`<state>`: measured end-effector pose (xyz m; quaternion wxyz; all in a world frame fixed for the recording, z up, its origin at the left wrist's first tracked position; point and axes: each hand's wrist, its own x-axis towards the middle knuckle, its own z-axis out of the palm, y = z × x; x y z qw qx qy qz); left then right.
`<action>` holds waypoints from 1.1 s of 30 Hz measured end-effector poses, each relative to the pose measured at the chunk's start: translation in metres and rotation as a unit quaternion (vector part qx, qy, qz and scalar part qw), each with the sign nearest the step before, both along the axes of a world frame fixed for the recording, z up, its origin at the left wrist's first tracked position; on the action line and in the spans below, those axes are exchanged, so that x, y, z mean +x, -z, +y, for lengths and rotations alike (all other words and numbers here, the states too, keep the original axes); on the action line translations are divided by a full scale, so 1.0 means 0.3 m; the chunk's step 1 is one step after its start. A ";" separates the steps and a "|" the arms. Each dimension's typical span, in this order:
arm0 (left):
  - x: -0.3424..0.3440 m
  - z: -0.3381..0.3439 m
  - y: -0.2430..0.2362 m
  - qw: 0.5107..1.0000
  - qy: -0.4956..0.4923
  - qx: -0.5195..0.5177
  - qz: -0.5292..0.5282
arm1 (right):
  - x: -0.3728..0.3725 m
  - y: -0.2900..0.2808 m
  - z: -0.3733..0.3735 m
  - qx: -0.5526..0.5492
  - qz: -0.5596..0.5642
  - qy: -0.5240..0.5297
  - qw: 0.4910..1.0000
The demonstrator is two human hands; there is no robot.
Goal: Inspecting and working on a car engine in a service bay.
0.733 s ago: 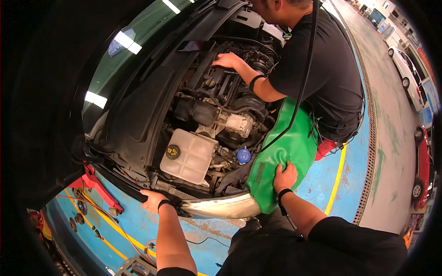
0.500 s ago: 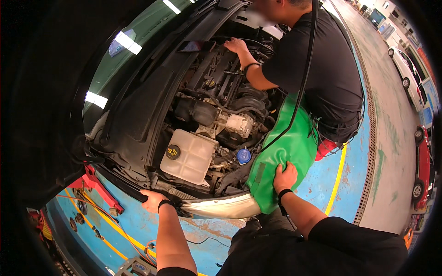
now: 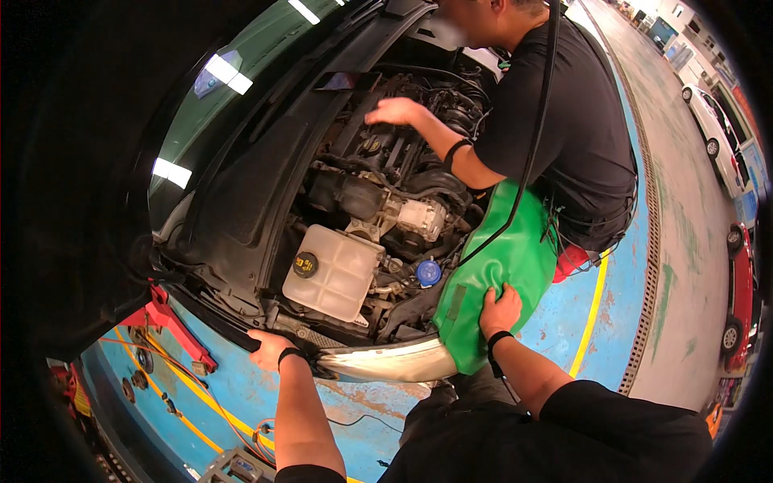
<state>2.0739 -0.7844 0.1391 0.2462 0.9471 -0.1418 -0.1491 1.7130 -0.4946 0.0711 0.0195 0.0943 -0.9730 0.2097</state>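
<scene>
Both hands braced: left hand (image 3: pixel 270 349) on car's front edge (image 3: pixel 241 330), right hand (image 3: pixel 501 309) on green cover (image 3: pixel 491 258).

Co-worker's blurred face (image 3: pixel 465 18), head cut off at top edge.

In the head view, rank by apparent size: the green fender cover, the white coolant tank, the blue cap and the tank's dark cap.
1. green fender cover, largest by far
2. white coolant tank
3. blue cap and the tank's dark cap: they look about alike, so no ranking between them.
</scene>
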 end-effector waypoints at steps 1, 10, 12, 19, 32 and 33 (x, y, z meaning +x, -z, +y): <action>0.002 0.000 0.001 1.000 -0.001 0.000 -0.001 | 0.001 0.000 0.000 0.001 0.004 0.000 1.000; -0.002 0.004 -0.009 1.000 0.004 0.007 0.000 | -0.001 0.000 0.003 0.008 0.015 -0.006 1.000; -0.003 0.003 -0.010 1.000 0.005 0.006 0.006 | -0.001 0.001 0.002 0.008 0.016 -0.005 1.000; 0.001 0.001 -0.002 1.000 0.001 -0.002 0.006 | 0.000 -0.005 -0.001 0.007 0.009 -0.005 1.000; -0.005 0.004 -0.013 1.000 0.006 0.000 -0.005 | 0.002 -0.018 -0.004 0.007 -0.006 0.001 1.000; -0.006 0.005 -0.017 1.000 0.008 -0.001 -0.002 | 0.000 -0.016 -0.002 0.007 -0.008 0.000 1.000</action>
